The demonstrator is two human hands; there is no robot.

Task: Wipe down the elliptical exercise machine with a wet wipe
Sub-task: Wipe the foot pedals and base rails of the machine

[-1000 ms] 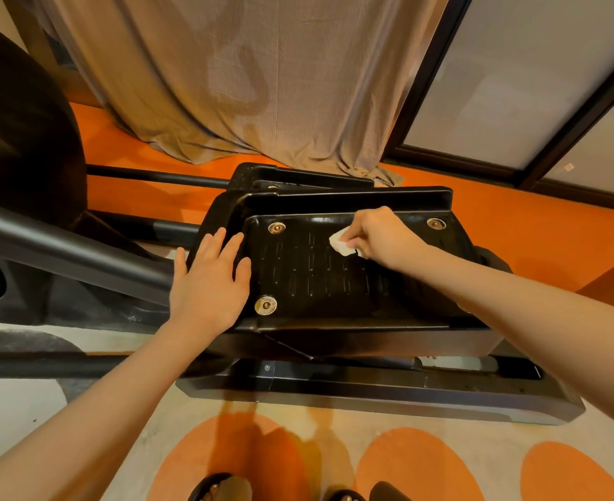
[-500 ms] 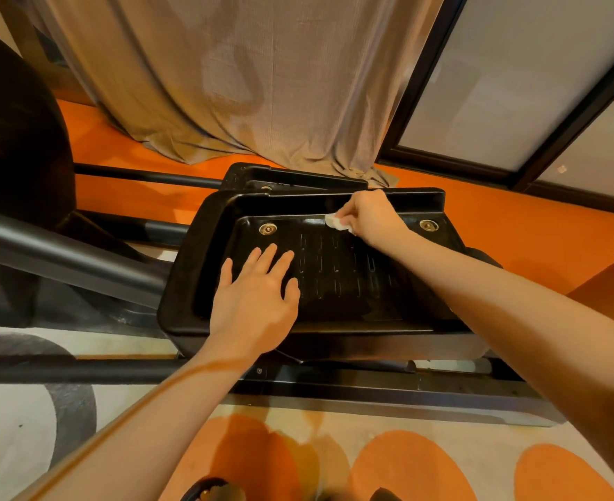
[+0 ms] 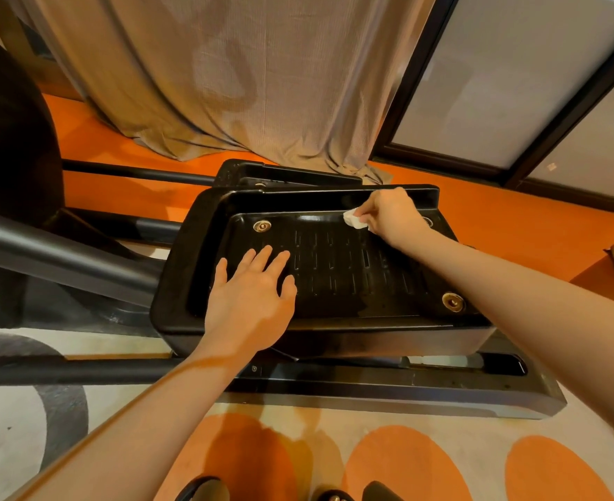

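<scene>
Two bare hands are busy on the black foot pedal of the elliptical machine. The left hand lies flat on the near left part of the pedal, with its fingers straight and spread a little. It holds nothing. It looks like it is pressing down to keep the pedal from moving. The right hand reaches to the far edge of the pedal. Its fingers are curled around a small white wet wipe, and the wipe touches the pedal where the floor of it meets the back wall.

So the step now is cleaning the pedal, and the far right corner is getting its turn. Part of the pedal looks shiny, maybe wet, but I cannot be sure how much is done.

Next, the wipe probably needs to slide along the back edge and then over the little slots. That takes a firm push, because dirt can hide in the slots and around the round metal bolts. The left hand is sitting on part of the pedal, so it would have to move away for that spot to be wiped too.
</scene>
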